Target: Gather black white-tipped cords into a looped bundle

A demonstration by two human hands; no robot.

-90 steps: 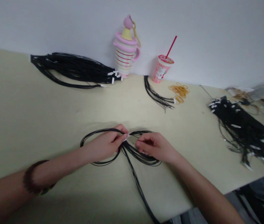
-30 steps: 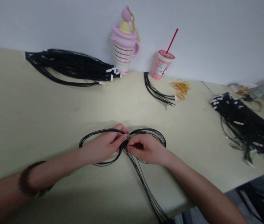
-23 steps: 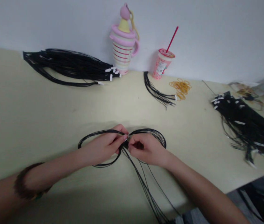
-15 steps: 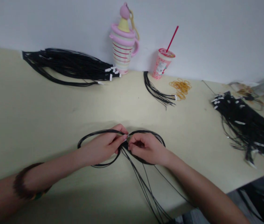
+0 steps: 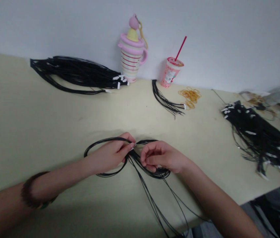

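A bundle of thin black cables [image 5: 107, 139] is gathered at its middle into two loops, one on each side. My left hand [image 5: 120, 150] pinches that middle between thumb and fingers, where a small white piece [image 5: 133, 145] shows at the thumb tip. My right hand [image 5: 161, 157] lies over the right loop, its fingers curled around the cables; its fingertips partly hide what they grip. Several loose cable ends [image 5: 150, 198] trail from the bundle toward the near table edge.
Against the wall lie black cables with white connectors [image 5: 80, 72], a pink-lidded cup [image 5: 130, 59] and a pink drink cup with a straw [image 5: 171, 73]. A small cable bunch [image 5: 163, 100] lies beside yellow rubber bands [image 5: 191, 96]. More black cables [image 5: 259, 129] are piled at right.
My right hand has moved slightly right and away from the pinched middle, and its fingers have loosened a little. The right loop has shifted under it. My left hand keeps its pinch.
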